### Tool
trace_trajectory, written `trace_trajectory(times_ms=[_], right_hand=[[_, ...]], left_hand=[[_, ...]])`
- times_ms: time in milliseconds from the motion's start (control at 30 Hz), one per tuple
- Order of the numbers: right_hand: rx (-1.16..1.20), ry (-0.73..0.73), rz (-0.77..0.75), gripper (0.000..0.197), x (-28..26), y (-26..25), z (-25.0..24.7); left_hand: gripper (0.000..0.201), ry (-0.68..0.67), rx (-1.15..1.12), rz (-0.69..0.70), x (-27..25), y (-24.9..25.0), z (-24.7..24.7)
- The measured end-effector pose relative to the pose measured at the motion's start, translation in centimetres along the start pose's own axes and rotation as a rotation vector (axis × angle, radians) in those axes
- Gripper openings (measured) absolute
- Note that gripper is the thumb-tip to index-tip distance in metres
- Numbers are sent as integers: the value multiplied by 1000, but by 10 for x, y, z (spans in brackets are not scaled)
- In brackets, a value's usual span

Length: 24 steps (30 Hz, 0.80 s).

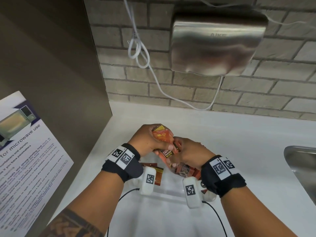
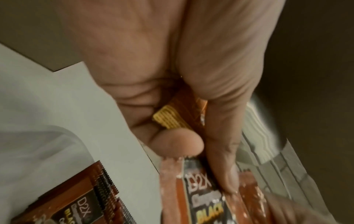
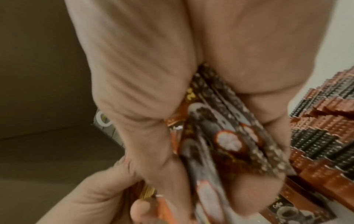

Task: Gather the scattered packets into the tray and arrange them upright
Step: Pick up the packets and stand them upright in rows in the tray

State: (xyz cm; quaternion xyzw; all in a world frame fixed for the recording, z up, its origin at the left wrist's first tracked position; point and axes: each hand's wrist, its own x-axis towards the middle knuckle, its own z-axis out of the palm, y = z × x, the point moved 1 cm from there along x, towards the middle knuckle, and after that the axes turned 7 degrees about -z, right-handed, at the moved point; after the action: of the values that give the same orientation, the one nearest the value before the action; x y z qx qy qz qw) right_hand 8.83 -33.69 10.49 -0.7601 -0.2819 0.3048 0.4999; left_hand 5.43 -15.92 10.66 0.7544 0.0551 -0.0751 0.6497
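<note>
Packets [image 1: 165, 142] pinched by fingers of both hands above the clear tray [image 1: 168, 194], countertop [image 1: 239, 151] bare rightward.

Grey brick wall [image 1: 196, 89] with steel hand dryer [image 1: 217, 43], white counter [image 1: 239, 142], sink [image 1: 301, 168], microwave notice [image 1: 25, 151].

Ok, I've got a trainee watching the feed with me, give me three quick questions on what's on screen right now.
1. True or false: the left hand and the right hand grip the same bundle of packets.
2. Where do other packets lie? A) in the clear tray below the hands B) in the sink C) on the microwave notice
3. Fill in: the steel box on the brick wall above the counter is a hand ____.

Key: 1 true; 2 A; 3 dryer.
</note>
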Motion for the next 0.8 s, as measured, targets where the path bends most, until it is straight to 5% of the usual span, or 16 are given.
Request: trace_trajectory(times_ms=[167,300,567,667,800], right_hand=[[219,-29,-38,34,1,9,3],[275,285,-70,35,0,9,-6],[247,403,-154,40,0,0,-8],[98,579,-304,21,-3,-2,-11],[-200,687,-427,37,-2,-3,-6]], left_hand=[[23,29,-79,-12,3,0,2],[28,-29,-396,-121,-1,-4,-3],[52,-11,-182,-179,-10,3,3],[64,-75,-335,-306,-11,2,2],[43,-167,-496,-247,-14,2,6]])
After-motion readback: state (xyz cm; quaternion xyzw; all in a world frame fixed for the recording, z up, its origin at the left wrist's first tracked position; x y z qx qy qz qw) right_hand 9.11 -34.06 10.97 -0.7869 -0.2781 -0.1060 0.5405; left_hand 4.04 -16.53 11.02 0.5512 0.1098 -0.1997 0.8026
